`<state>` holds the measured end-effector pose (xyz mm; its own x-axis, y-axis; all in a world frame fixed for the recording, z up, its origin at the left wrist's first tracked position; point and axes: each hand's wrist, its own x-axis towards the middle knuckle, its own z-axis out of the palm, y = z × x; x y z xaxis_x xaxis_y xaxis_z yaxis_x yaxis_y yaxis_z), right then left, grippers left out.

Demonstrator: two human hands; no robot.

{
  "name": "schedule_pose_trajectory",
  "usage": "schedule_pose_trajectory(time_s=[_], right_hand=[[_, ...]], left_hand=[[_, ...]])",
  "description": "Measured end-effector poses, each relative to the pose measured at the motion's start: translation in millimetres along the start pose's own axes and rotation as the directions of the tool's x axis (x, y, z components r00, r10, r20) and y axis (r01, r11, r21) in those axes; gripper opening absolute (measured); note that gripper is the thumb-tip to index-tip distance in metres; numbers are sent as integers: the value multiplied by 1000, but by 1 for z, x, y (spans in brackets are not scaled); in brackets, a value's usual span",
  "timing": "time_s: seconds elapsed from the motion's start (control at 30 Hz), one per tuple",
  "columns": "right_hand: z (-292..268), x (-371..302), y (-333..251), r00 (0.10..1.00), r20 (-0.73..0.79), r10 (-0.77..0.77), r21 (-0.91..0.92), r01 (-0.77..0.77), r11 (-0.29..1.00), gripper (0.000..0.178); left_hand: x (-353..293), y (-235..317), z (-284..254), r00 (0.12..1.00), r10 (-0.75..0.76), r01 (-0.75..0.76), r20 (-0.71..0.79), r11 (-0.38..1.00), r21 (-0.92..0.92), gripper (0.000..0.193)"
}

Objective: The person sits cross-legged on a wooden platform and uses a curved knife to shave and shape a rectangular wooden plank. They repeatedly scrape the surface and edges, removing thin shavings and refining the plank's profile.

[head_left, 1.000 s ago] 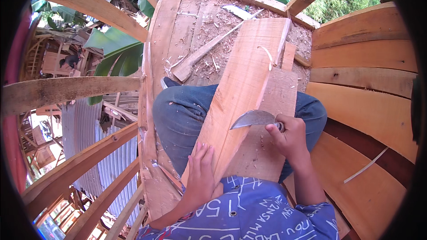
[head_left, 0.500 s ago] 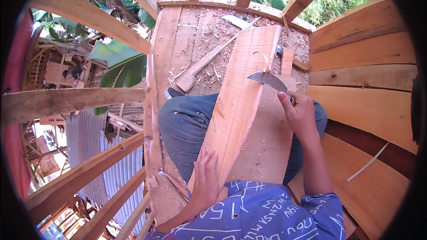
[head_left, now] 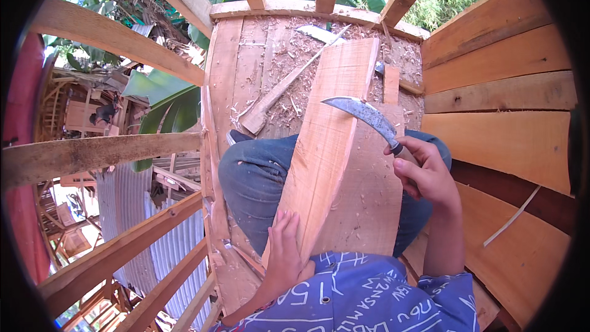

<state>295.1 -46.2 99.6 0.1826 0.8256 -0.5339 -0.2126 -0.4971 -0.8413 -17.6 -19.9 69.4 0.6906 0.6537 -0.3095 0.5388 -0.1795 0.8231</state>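
Note:
A thick wooden plank (head_left: pixel 332 104) slants from my waist across my lap, its far end toward the back of the floor. My left hand (head_left: pixel 286 243) grips the near end, fingers over the top face. In my right hand (head_left: pixel 427 172) is a curved knife (head_left: pixel 367 117), held by its dark handle. Its blade reaches over the plank's right edge, point to the left; whether it touches the wood I cannot tell. A second, wider board (head_left: pixel 369 190) lies beneath, between my bent legs.
Wood shavings litter the plank floor (head_left: pixel 252 80). A wooden bar with a wide end (head_left: pixel 261 114), a saw blade (head_left: pixel 319 34) and a small wood block (head_left: pixel 391 84) lie beyond. Slatted rails (head_left: pixel 104 147) stand left, a boarded wall (head_left: pixel 498 135) right.
My right hand has shifted right and slightly nearer me, turning the knife. The curled shaving at the plank's right edge no longer shows. My left hand keeps its place on the plank.

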Motion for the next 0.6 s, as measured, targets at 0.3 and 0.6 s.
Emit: schedule_pose_trajectory(time_s=[0.3,0.6], right_hand=[[4,-10,0,1000,10,16,-16,-16,1000,16],[18,-6,36,969,194,-154,-234,199,952,24]], left_hand=[[-1,-5,-1,998,57,-57,-10,998,28,89],[2,5,-12,1000,16,-15,12,999,-46,87]])
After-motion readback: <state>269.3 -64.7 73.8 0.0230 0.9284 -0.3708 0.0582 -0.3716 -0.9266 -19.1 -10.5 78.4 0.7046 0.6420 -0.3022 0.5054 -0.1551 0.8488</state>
